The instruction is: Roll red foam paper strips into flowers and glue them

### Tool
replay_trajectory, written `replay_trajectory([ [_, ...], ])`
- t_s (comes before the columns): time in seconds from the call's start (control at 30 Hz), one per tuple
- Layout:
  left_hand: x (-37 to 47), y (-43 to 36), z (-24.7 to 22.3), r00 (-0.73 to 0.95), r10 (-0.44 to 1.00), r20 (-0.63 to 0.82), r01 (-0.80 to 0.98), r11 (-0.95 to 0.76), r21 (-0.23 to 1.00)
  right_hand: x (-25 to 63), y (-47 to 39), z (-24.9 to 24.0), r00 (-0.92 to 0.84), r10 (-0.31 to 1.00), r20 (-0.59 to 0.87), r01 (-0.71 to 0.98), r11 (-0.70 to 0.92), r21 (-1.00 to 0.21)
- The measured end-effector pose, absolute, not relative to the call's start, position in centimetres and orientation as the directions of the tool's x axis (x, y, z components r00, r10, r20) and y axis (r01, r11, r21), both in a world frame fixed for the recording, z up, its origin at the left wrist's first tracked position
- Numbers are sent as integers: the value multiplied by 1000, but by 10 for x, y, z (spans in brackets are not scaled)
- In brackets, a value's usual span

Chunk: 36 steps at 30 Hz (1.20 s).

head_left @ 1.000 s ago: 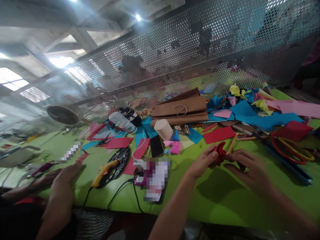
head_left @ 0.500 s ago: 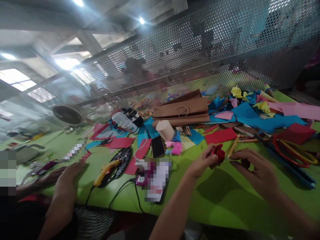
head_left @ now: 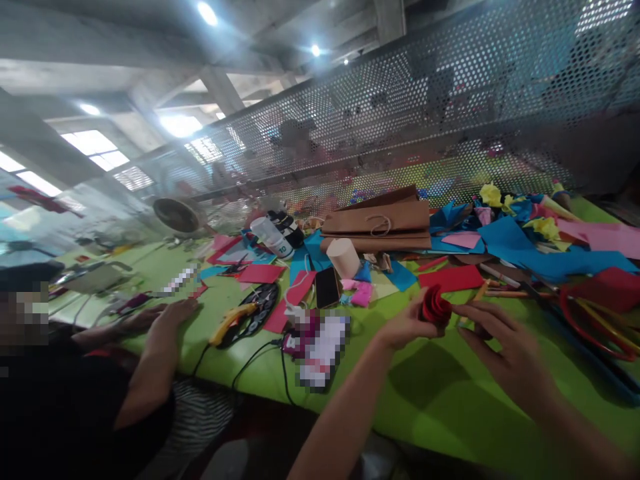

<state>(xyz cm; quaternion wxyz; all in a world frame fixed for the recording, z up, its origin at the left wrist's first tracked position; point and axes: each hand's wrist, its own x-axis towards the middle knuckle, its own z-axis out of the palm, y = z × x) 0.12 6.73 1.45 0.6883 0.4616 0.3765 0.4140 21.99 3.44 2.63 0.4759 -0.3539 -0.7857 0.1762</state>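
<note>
A red paper rose [head_left: 436, 307] of rolled, layered petals is gripped in my left hand [head_left: 406, 325], its open swirl tilted toward me. My right hand [head_left: 500, 343] is just to the right of the rose. Its index fingertip reaches the rose's edge, and I cannot tell whether it touches. The thumb is apart from the index finger, with nothing visible between them. Behind the right fingers lies a yellow pencil-like stick [head_left: 481, 291]. A flat red paper piece [head_left: 453, 278] lies just beyond the rose.
Scissors with red and yellow handles [head_left: 590, 320] lie at right. Brown folded paper [head_left: 375, 223], blue paper [head_left: 515, 240] and a cream roll [head_left: 343, 259] are at the back. A phone [head_left: 324, 353], a yellow glue gun [head_left: 233, 322] and a co-worker's hands [head_left: 173, 313] are leftward.
The view has shifted, so the scene sits further right. The rose has turned to show more of its swirl. My right thumb and index finger have spread wider beside it.
</note>
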Motion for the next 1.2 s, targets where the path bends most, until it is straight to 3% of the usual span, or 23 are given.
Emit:
replay_trajectory([
  [0.27,13,73,14,262,963,-65,-278,140,950,241,50,44,-101,820,563,436,545,-716],
  [0.47,12,78,15,151,988,-24,-311,71,948,246,76,58,-235,902,362,337,425,-840],
  [0.57,9,79,16,194,981,-27,-328,91,940,234,90,59,-221,946,235,299,296,-907],
  [0.7,12,79,17,242,970,-18,-331,100,938,212,100,52,-292,940,175,260,254,-931],
  [0.87,20,78,12,266,963,-39,-293,119,948,194,100,27,-261,944,202,135,242,-961],
  [1.07,26,82,1,289,957,25,-346,80,935,202,98,17,-199,953,229,137,259,-956],
  [1.2,29,84,0,280,959,32,-326,63,943,217,90,33,-111,882,459,292,470,-833],
])
